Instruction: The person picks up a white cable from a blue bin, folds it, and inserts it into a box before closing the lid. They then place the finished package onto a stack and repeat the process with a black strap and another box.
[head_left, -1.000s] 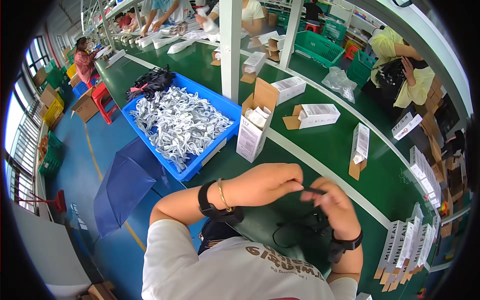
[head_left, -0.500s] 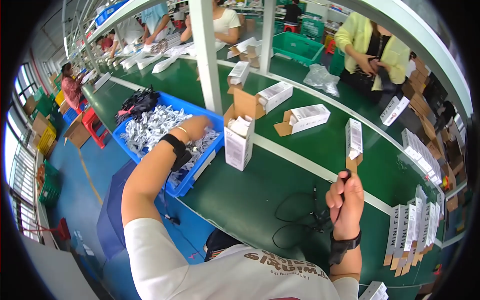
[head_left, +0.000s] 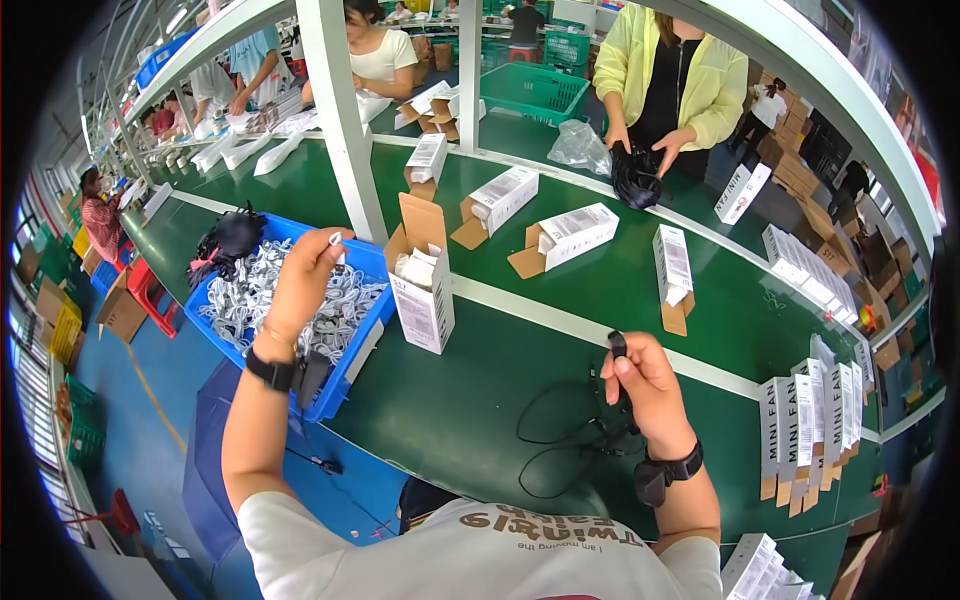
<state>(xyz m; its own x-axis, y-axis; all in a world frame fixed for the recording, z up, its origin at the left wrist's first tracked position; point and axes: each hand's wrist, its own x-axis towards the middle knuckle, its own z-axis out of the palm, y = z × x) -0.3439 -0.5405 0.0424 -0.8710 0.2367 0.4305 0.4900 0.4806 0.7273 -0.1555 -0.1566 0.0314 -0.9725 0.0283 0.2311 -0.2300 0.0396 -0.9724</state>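
Observation:
My left hand (head_left: 303, 283) is raised over a blue bin (head_left: 378, 325) full of coiled white cables (head_left: 262, 290), its thumb and forefinger pinched on a small white cable end (head_left: 336, 239). To the right, my right hand (head_left: 645, 388) is closed on a black cable (head_left: 618, 346), a short loop of it standing above the fingers. Thin black cords (head_left: 530, 440) trail from beside that hand onto the green table (head_left: 430, 400). Just right of the bin stands an upright white carton (head_left: 424, 305) with its brown flap up and white contents showing at the top.
Open white cartons (head_left: 580, 237) lie along the far side. Rows of flat-printed cartons (head_left: 790, 430) stand at the right. Black cables (head_left: 228, 240) are heaped at the bin's back corner. A white post (head_left: 340, 130) rises behind the bin. Across the table, a person in yellow handles a black bundle (head_left: 636, 175).
My left hand has come up out of the cables with a white cable end. My right hand still grips the black cable. The view has shifted, and the person across now holds the bundle lower.

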